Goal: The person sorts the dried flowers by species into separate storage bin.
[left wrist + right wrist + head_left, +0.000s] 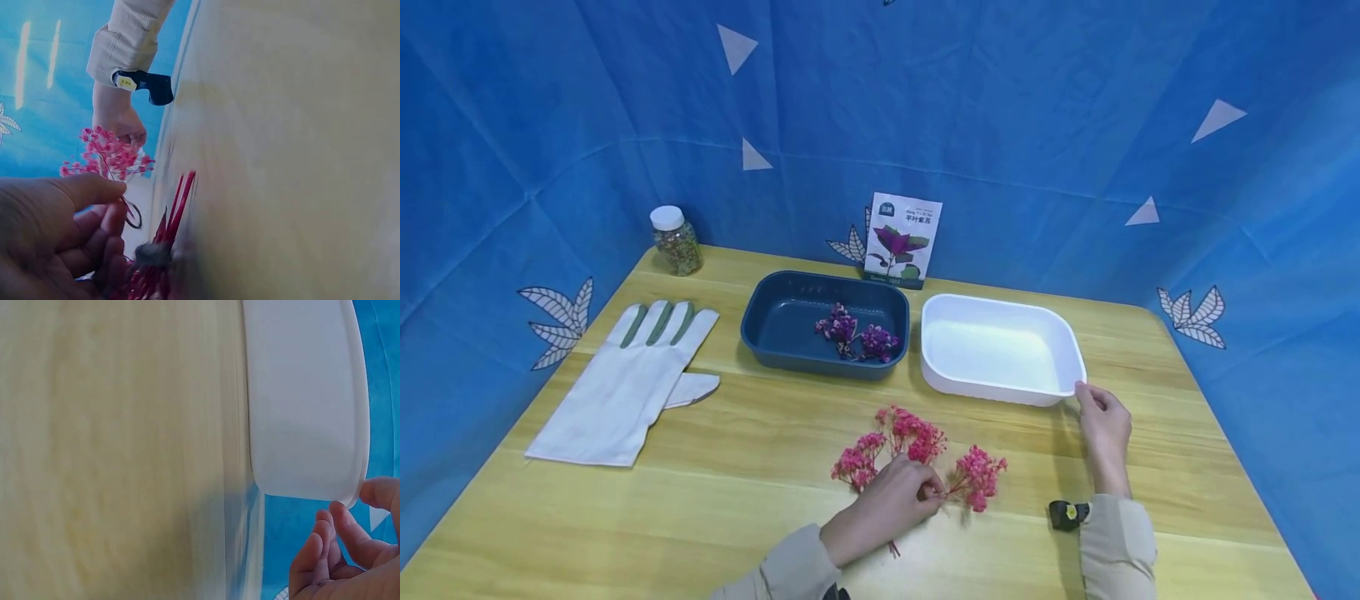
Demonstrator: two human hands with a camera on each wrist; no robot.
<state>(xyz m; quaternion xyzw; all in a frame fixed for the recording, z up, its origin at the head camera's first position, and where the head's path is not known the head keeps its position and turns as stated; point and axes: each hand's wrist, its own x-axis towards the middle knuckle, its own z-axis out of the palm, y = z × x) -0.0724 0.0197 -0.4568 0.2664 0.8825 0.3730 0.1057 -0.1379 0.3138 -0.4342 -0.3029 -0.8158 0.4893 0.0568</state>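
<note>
My left hand [887, 508] pinches the thin stem of a pink flower sprig [979, 477] between thumb and index finger. Beside and beneath that hand lies a bunch of pink flowers [917, 435], its red stems [181, 209] bound by a greyish tie [154, 254] in the left wrist view. The hand hides part of the bunch from above. At the near right corner of a white plastic basin [1000, 342], my right hand [1105, 421] pinches the rim between thumb and index finger, the other fingers curled below.
A dark blue basin [786, 312] holding purple flowers [838, 325] stands left of the white one. Behind them a seed packet [901, 240] leans on the blue cloth [1000, 100]. White gloves [610, 400] and a lidded jar [677, 243] occupy the wooden table's left side.
</note>
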